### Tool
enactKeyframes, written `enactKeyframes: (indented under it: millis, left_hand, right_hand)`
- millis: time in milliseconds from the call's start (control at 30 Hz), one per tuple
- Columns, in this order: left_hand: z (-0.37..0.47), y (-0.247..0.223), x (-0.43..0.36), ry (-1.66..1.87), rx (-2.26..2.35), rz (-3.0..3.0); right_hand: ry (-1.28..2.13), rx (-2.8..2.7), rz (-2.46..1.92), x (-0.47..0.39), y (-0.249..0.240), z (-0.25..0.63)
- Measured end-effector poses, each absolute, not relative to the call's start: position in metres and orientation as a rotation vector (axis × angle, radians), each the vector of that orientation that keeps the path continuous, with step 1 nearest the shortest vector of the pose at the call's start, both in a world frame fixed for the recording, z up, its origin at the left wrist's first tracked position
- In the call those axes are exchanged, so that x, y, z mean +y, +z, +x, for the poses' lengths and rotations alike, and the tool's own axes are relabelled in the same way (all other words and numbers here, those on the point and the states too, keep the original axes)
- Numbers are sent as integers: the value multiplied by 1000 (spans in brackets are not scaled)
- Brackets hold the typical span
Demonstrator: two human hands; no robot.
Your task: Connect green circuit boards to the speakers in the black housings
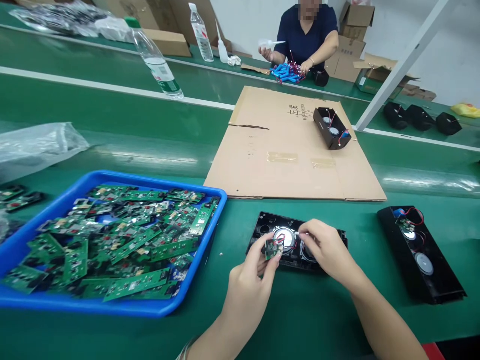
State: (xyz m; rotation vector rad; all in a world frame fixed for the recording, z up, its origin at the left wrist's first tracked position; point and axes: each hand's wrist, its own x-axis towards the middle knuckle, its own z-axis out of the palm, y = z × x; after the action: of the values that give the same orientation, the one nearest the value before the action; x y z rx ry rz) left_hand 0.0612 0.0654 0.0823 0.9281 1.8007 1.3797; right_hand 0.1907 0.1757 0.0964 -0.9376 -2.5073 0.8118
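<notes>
A green counter (pixel 315 312) runs across the whole view, with a flat cardboard sheet (pixel 262 180) lying beyond the work area. A blue tray (pixel 112 308) heaped with green boards stands on the left. On the right is a second black case (pixel 407 255), with two round speakers and a board on red wires inside; a third black case (pixel 332 130) sits on the cardboard.

Between the tray and the second case, the nearest black case (pixel 294 260) lies open side up, its long axis running left to right and dipping slightly to the right. Both hands are over it: the left hand (pixel 247 280) comes in at its left half, the right hand (pixel 326 245) reaches across its right half.

The left fingers are closed on a small circuit board (pixel 272 250), held above the case beside a round speaker (pixel 288 239). The right fingertips are nearly together, apparently pinching a small white piece (pixel 297 234) just to the right of the board; what it is cannot be made out. Thin red wires (pixel 280 237) show near the board.
</notes>
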Motion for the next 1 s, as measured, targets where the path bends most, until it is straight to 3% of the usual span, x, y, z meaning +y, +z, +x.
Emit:
enactKeyframes:
  millis: [100, 333, 1000]
  left_hand:
    - [64, 79, 66, 1367, 1842, 1049]
    - [63, 76, 65, 1265, 1869, 1122]
    - [67, 74, 64, 1343, 1732, 1069]
  right_hand:
    - [894, -2457, -791, 165, 97, 203]
    - [405, -2560, -733, 144, 83, 197]
    - [121, -2578, -661, 138, 76, 184]
